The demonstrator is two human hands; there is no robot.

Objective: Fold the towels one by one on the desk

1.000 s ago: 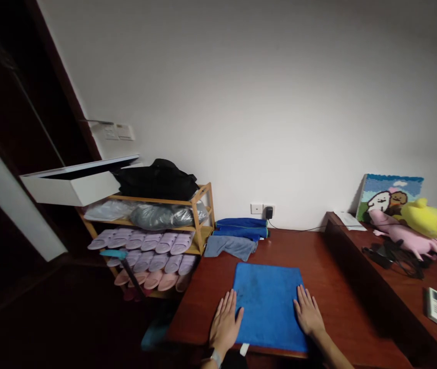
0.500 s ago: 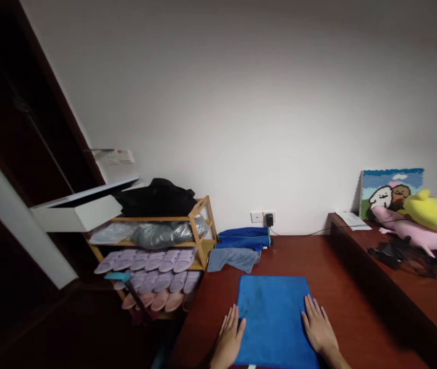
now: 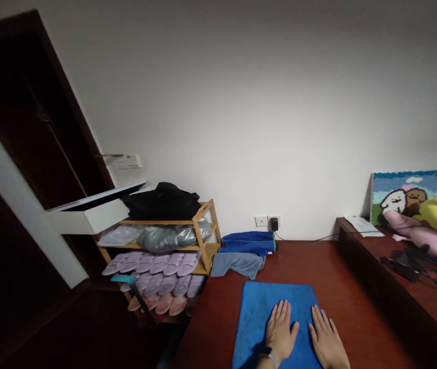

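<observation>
A blue cloth [image 3: 255, 310] with some dark stains lies spread flat on the reddish-brown table [image 3: 211, 312]. On the middle-right part of the cloth rests my left hand [image 3: 281, 330], open and palm down, with a watch on its wrist. Beside it my right hand [image 3: 325, 335] lies open along the cloth's right edge, fingers straight. Neither hand grips anything. The cloth's near edge is cut off by the bottom of the view.
Behind the cloth lie a folded blue cloth [image 3: 247, 241] and a grey-blue cloth [image 3: 237, 264]. A wooden rack [image 3: 206, 246] with slippers stands left. On the raised surface at right are a pink plush toy [image 3: 426, 236] and black cables [image 3: 411, 264]. A charger [image 3: 274, 224] is in the wall socket.
My left hand has moved right from the cloth's left edge onto its middle. The right hand stays at the right edge. The camera view has shifted slightly.
</observation>
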